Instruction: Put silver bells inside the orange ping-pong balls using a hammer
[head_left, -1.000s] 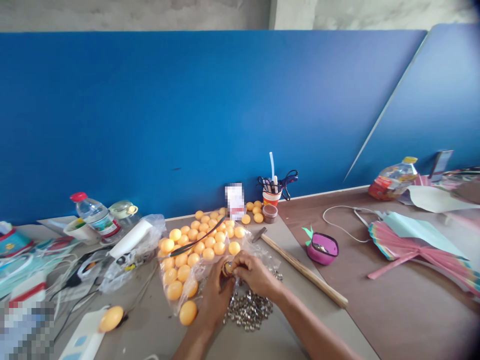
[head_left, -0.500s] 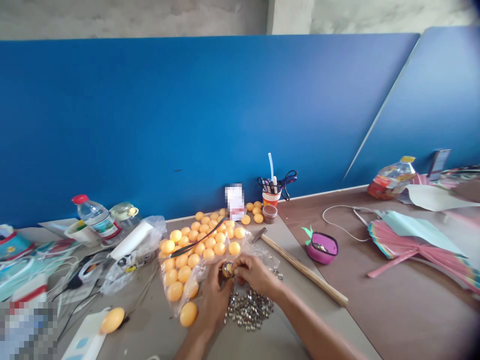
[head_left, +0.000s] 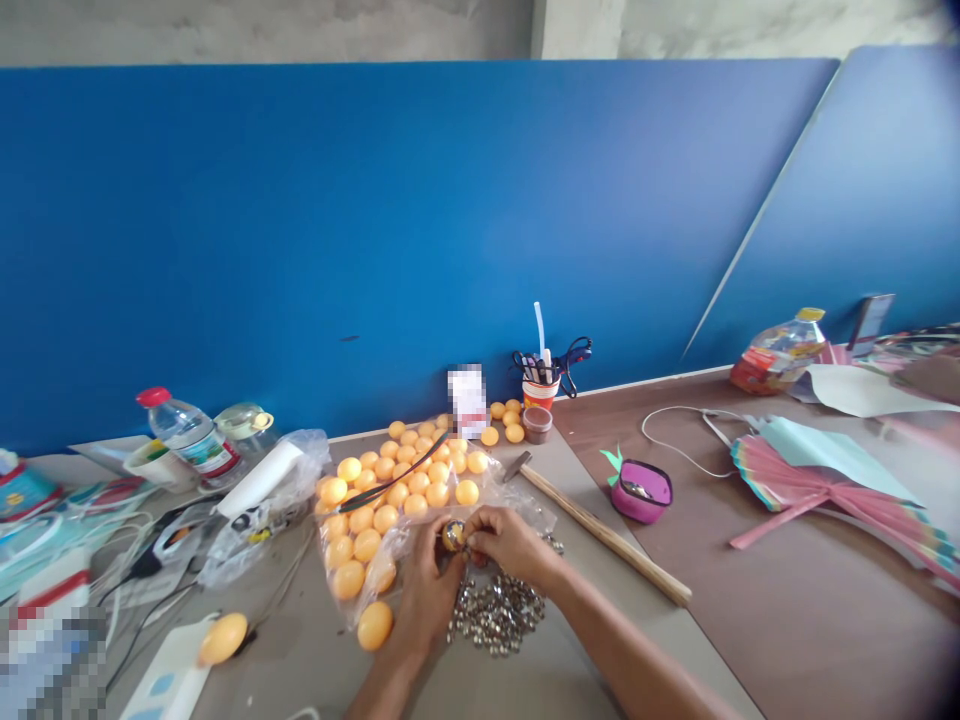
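Left hand (head_left: 433,575): fingers closed on small round gold-and-dark piece (head_left: 453,536), just left of metal bits (head_left: 498,612) | right hand (head_left: 504,545): fingertips at that piece, above metal bits | orange balls (head_left: 385,518): beyond and left of metal bits, many under clear plastic | hammer (head_left: 606,535): right of metal bits | purple container (head_left: 639,505): farther right of metal bits, past hammer

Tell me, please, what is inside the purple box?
Small shiny pieces lie in the purple box. Its bottom cannot be seen below them and behind the near wall, so anything there stays hidden.
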